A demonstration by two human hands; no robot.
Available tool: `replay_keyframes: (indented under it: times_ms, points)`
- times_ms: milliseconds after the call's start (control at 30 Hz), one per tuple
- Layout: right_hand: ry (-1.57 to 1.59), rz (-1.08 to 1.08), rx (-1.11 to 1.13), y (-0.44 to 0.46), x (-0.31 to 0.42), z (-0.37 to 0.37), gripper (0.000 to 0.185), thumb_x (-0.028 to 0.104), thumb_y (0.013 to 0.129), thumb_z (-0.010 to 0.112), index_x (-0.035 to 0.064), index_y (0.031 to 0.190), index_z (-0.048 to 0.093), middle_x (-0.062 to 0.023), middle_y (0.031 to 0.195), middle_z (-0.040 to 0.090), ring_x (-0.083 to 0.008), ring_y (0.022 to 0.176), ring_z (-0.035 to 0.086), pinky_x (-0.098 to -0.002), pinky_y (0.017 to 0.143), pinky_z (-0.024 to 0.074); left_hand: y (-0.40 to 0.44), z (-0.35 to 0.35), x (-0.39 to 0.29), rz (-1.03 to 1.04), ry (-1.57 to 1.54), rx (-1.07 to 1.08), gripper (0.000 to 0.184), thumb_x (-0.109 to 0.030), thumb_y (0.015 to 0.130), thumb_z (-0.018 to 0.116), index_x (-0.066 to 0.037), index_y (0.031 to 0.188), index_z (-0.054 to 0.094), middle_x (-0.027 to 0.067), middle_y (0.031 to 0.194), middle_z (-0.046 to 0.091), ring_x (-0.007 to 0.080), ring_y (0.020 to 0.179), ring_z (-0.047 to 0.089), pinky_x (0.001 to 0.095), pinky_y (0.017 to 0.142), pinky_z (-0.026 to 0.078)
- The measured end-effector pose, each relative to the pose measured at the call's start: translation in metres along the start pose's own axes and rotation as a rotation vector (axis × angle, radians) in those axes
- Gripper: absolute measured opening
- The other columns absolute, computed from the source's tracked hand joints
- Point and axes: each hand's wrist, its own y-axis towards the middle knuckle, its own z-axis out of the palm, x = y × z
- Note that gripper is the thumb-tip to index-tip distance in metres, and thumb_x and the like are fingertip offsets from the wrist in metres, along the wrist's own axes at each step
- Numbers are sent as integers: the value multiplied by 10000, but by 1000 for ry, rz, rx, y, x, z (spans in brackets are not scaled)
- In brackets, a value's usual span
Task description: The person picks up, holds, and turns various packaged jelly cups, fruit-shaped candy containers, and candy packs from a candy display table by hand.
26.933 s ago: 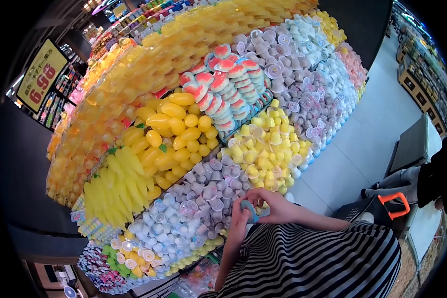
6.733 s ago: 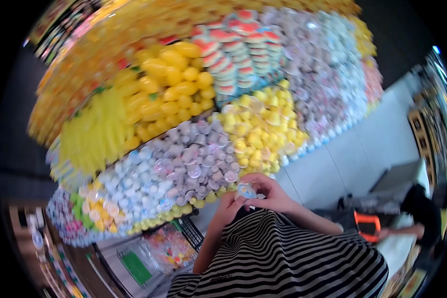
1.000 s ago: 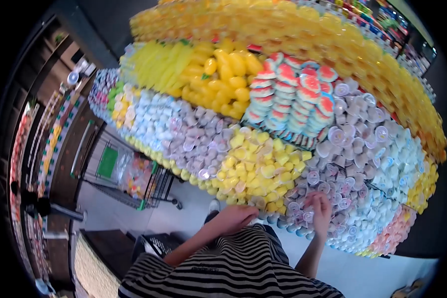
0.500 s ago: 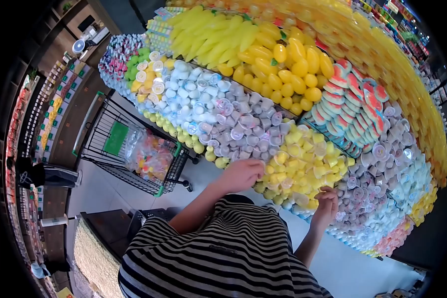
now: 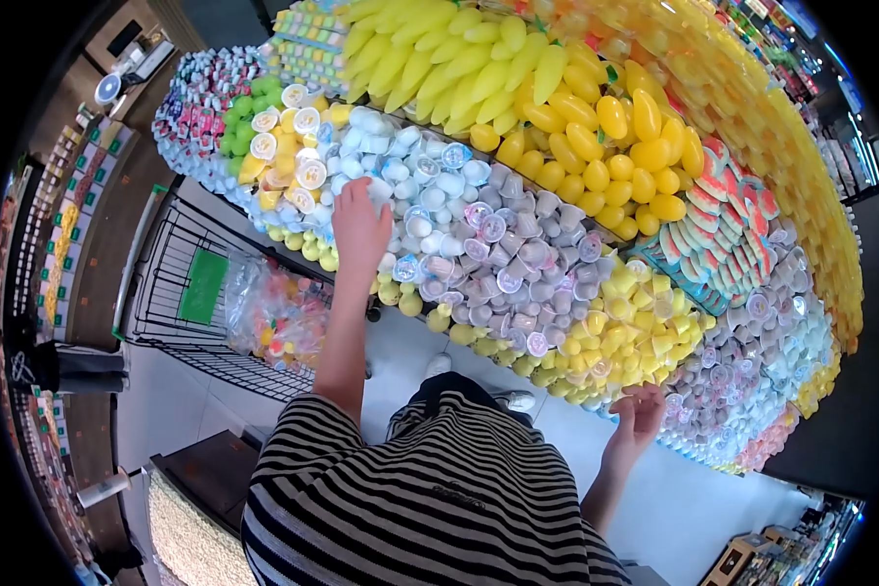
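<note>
My left hand point(image 5: 360, 227) reaches over the pile of pale blue-white jelly cups point(image 5: 400, 161). Its fingers bend down among the cups with the thumb apart; the fingertips are partly hidden, and no cup is visibly held. Beside the front edge of the yellow jelly cups point(image 5: 645, 327) hovers my right hand point(image 5: 638, 418), its fingers loosely curled and apart with nothing seen in them. Grey-lilac jelly cups point(image 5: 518, 254) lie between the pale and yellow piles. Left of my left hand are orange-and-white cups point(image 5: 285, 146).
A black wire shopping cart point(image 5: 161, 303) stands at left, holding a clear bag of colourful sweets point(image 5: 281, 317). Yellow mango-shaped packs point(image 5: 596, 137) and red-and-blue packs point(image 5: 718, 230) sit higher on the display. A dark bin of pale grains point(image 5: 200, 532) is at lower left.
My left hand has moved left, from the edge of the yellow cups to the pale blue-white cups. My right hand stays near the yellow cups. The view has shifted slightly.
</note>
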Motion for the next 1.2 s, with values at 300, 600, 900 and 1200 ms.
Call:
replay_keyframes:
  times_ms: [300, 600, 900, 1200]
  points:
    - [-40, 126, -38, -29, 11, 26, 365, -3, 984, 596, 27, 1341, 525, -69, 1029, 653, -108, 779, 571, -255, 770, 490, 15, 25, 32, -109, -51, 77, 344, -158, 921, 684, -37, 1235, 608, 178, 1173, 609, 392, 1068, 607, 469, 901, 511]
    - [-11, 186, -25, -50, 9, 43, 390, 12, 987, 604, 30, 1361, 497, -81, 1001, 663, -127, 785, 578, -265, 781, 481, 16, -15, 13, -156, -319, -25, 264, -124, 962, 691, -23, 1199, 635, 101, 1036, 613, 180, 838, 612, 315, 709, 524]
    - [-88, 387, 449, -51, -10, 66, 486, 0, 958, 666, 23, 1416, 504, -63, 1233, 640, -141, 1076, 612, -285, 911, 542, -167, -5, -137, -684, -1498, 737, 308, -66, 962, 687, -30, 1252, 589, 48, 1143, 666, 150, 1019, 673, 324, 922, 562]
    - [251, 272, 349, -66, -18, 33, 377, -18, 938, 710, -13, 1295, 589, -88, 1239, 664, -163, 1108, 653, -334, 961, 548, -218, -48, -193, -646, -1384, 1305, 249, -127, 1016, 659, -35, 1240, 601, 51, 1166, 691, 177, 1020, 699, 321, 887, 537]
